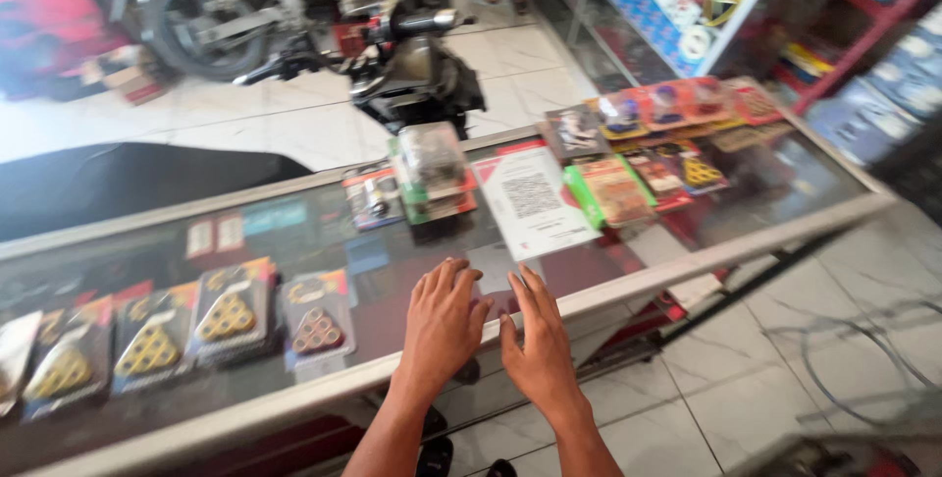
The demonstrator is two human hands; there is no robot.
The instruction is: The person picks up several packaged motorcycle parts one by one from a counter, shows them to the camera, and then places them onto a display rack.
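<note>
My left hand [442, 325] and my right hand [535, 340] lie flat, palms down and fingers spread, side by side on the near edge of a glass display counter [687, 261]. Neither hand holds anything. Just beyond the fingertips a white printed sheet [535, 200] rests on the glass. Under the glass to the left lie blister packs of small gold roller parts [228, 318] and a pack of brown ones [316, 330].
A clear-packaged part [432, 168] sits on the counter top, with several colourful packs [653, 133] at the far right. Beyond the counter stand a motorcycle [392, 45] and a black seat [108, 183]. Shelves of boxed goods [883, 84] line the right side. Cables [863, 359] lie on the tiled floor.
</note>
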